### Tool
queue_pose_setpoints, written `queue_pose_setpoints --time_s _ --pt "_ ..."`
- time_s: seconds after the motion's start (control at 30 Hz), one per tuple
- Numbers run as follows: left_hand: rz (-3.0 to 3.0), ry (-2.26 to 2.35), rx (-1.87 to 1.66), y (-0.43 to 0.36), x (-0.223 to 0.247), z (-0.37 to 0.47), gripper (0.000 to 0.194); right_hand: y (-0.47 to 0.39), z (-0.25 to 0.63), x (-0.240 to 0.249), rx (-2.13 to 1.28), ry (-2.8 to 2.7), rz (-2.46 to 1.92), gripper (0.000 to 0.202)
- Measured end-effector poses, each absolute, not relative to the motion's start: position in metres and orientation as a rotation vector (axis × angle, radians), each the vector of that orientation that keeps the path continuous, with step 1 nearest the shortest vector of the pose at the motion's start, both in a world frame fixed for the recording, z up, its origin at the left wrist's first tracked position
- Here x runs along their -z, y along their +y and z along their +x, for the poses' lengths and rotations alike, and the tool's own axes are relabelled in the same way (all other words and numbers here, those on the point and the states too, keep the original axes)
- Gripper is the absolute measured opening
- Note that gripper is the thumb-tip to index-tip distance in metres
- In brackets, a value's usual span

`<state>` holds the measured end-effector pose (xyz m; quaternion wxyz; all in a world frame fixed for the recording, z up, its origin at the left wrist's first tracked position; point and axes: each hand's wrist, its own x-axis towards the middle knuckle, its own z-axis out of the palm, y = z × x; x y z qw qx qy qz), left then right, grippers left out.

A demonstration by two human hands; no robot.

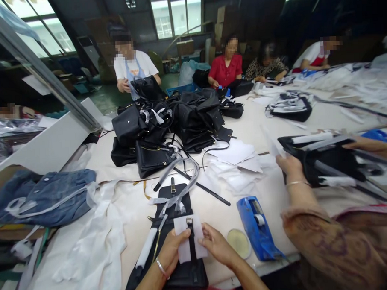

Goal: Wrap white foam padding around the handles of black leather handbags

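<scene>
Black and smooth, the bag [189, 283] in use lies on the pale table [220, 213], right in front of the person, with its top pointing away. Over it is a small white sheet [182, 249], and a thin black strap [192, 245] with a metal buckle [189, 222] lies on top of the sheet. The left hand [169, 252] holds the sheet by its left side, with the thumb pressed on the front near the strap. The right hand [216, 245] pinches the right edge, finger and thumb close together.

Just beside the right hand is a round, pale yellow thing [239, 243] (what it is, I cannot tell). Next to that sits a blue tape holder [253, 228]. Farther back are loose white papers [237, 153] and a big heap of black bags [154, 157]. Blue denim [51, 198] lies off to the left. On the right, another person's hand [292, 168] is at a different black bag [332, 160].
</scene>
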<state>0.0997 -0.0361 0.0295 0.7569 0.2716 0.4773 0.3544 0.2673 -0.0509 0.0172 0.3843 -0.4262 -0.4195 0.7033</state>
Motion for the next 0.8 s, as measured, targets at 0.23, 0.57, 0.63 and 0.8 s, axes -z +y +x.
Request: queue_pose_setpoints --time_s 0.23,0.57,0.63,0.8 --pt "0.996 1.126 -0.709 -0.026 -0.035 0.11 0.041 -0.03 0.267 -0.021 -1.355 -1.274 -1.423 0.026" --pt "1.005 1.166 -0.547 -0.027 -0.038 0.107 0.046 -0.026 0.273 0.0 -1.43 -1.175 -1.366 0.021" --pt "1.086 1.171 -0.511 -0.022 -0.042 0.106 0.043 -0.026 0.275 -0.001 -1.42 -1.179 -1.378 0.021" --pt "1.145 1.177 -0.406 -0.011 -0.048 0.105 0.039 -0.024 0.277 -0.006 -1.426 -1.199 -1.406 0.019"
